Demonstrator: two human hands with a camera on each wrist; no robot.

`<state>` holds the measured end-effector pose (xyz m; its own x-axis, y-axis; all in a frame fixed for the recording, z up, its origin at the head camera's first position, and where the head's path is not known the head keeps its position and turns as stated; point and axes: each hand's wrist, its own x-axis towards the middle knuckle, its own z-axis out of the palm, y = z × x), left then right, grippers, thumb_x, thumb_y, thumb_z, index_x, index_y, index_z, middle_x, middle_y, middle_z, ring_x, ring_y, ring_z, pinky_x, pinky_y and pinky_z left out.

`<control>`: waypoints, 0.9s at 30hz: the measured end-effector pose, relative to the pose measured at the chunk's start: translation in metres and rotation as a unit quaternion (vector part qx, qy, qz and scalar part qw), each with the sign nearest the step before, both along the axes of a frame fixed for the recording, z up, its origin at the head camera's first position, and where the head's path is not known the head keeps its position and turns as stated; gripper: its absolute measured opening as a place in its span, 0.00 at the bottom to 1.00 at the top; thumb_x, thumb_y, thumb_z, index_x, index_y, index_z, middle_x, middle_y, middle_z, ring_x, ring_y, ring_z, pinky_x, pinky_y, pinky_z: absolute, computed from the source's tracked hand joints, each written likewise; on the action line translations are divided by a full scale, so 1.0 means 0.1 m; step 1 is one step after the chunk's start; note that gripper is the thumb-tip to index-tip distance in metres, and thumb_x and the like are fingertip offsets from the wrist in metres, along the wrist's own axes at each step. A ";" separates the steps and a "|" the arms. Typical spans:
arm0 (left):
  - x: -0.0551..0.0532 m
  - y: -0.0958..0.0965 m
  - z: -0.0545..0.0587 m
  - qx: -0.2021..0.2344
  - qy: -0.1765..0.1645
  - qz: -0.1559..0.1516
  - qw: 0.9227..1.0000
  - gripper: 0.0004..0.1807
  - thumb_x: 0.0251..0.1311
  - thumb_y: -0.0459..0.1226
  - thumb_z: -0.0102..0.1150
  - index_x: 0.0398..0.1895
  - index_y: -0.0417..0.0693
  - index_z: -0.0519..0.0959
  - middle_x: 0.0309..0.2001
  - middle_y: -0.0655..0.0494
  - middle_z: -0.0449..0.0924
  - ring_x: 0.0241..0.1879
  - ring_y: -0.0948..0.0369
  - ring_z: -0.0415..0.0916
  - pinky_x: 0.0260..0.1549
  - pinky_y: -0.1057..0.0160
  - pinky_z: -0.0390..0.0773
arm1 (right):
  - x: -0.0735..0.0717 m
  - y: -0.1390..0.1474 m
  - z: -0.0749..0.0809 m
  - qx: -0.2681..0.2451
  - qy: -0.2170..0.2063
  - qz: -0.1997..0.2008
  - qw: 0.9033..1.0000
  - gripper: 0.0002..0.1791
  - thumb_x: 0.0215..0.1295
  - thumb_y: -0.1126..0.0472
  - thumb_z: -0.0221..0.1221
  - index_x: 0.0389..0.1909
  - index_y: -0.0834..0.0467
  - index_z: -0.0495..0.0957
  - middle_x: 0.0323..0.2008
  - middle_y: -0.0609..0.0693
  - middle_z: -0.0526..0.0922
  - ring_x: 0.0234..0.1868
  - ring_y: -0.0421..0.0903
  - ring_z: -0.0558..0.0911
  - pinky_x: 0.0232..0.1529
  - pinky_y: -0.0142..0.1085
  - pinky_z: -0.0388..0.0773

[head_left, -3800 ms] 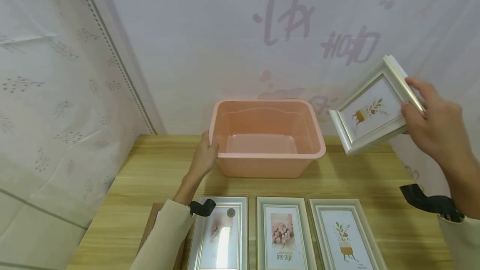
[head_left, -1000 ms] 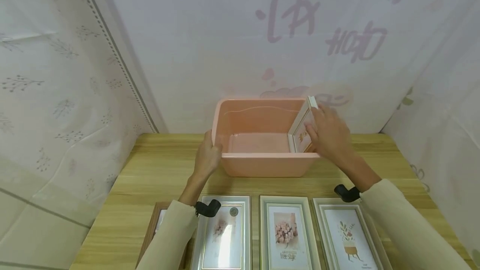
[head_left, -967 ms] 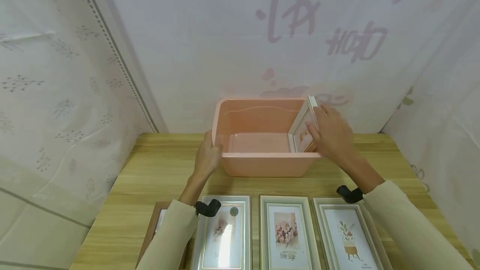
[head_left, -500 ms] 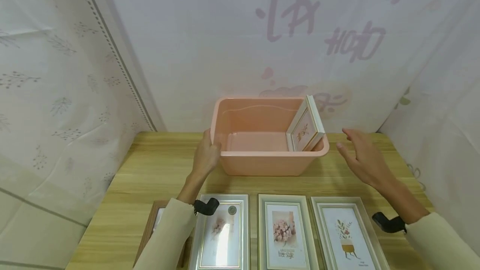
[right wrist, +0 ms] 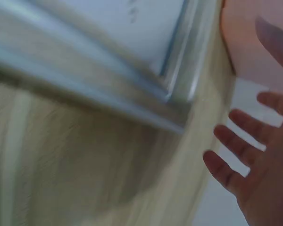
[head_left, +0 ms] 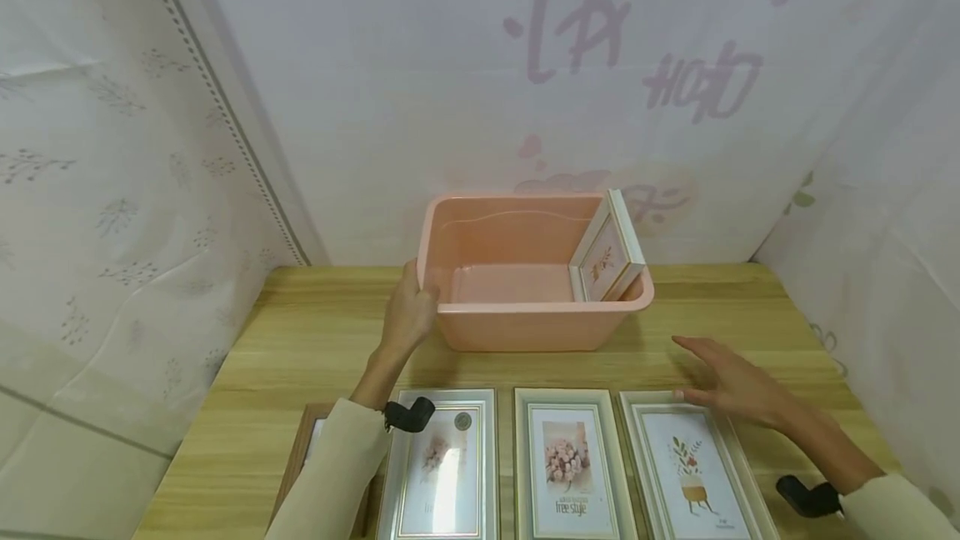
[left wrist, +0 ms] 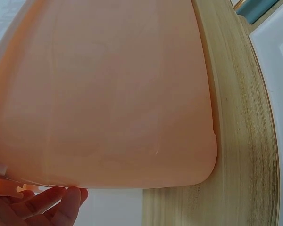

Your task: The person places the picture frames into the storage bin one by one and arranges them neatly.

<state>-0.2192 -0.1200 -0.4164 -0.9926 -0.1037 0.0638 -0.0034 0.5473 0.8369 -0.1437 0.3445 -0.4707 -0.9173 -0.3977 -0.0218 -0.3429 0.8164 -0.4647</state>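
A pink plastic basin [head_left: 525, 332] stands at the back of the wooden table. My left hand [head_left: 408, 311] grips its left rim; in the left wrist view, fingertips [left wrist: 71, 202] curl at the basin's edge. Inside the basin, a white picture frame [head_left: 606, 252] with a plant print leans against the right wall. My right hand [head_left: 738, 390] holds nothing and hovers by the top right corner of another plant-print picture frame [head_left: 693, 473]. In the right wrist view, which is blurred, its fingers [right wrist: 238, 146] are spread beside that frame's corner.
Along the front lie a frame with pink flowers [head_left: 572, 457], a silvery frame with glare on its glass [head_left: 442, 473], and a brown frame [head_left: 300, 457] partly hidden by my left sleeve. A printed cloth [head_left: 375, 107] hangs behind the table [head_left: 315, 332].
My right hand lowered the picture frame into the basin and let go. It then moved right and toward the front frames. My left hand stays on the rim.
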 end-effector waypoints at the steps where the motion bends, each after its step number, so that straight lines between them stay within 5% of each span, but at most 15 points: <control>1: 0.00 0.00 0.00 -0.001 -0.001 0.000 1.000 0.30 0.66 0.38 0.44 0.71 0.40 0.60 0.61 0.37 0.74 0.58 0.42 0.73 0.56 0.39 0.71 | 0.01 0.03 -0.03 -0.005 -0.011 0.005 1.000 0.47 0.59 0.43 0.67 0.71 0.65 0.62 0.66 0.69 0.67 0.65 0.72 0.66 0.54 0.69 0.67; 10: -0.01 -0.01 -0.01 0.000 0.000 0.000 1.000 0.31 0.67 0.38 0.44 0.73 0.40 0.59 0.64 0.36 0.71 0.62 0.41 0.70 0.60 0.39 0.68 | 0.04 0.16 -0.22 0.005 -0.019 0.061 0.998 0.46 0.48 0.42 0.73 0.62 0.67 0.72 0.56 0.61 0.78 0.54 0.60 0.78 0.51 0.55 0.76; 16: 0.01 -0.02 -0.01 0.005 0.000 0.006 1.000 0.30 0.67 0.38 0.44 0.72 0.40 0.60 0.63 0.37 0.72 0.61 0.42 0.71 0.59 0.39 0.69 | 0.00 0.18 -0.31 -0.002 0.019 0.095 0.995 0.24 0.49 0.50 0.75 0.45 0.57 0.82 0.45 0.47 0.77 0.45 0.41 0.76 0.44 0.39 0.77; 23: 0.00 0.00 0.00 0.015 0.008 0.001 1.000 0.30 0.66 0.39 0.44 0.71 0.41 0.61 0.61 0.38 0.74 0.59 0.42 0.73 0.57 0.39 0.71 | -0.04 0.22 -0.32 -0.030 0.041 0.123 0.991 0.13 0.54 0.56 0.72 0.38 0.48 0.80 0.41 0.41 0.76 0.42 0.33 0.74 0.40 0.33 0.75; 27: 0.00 -0.01 0.00 0.017 0.010 0.002 1.000 0.29 0.66 0.38 0.44 0.71 0.39 0.61 0.61 0.37 0.74 0.58 0.42 0.73 0.56 0.39 0.71 | -0.06 0.25 -0.25 -0.076 0.012 0.149 0.986 0.13 0.56 0.60 0.71 0.37 0.49 0.75 0.37 0.41 0.77 0.38 0.32 0.73 0.35 0.30 0.73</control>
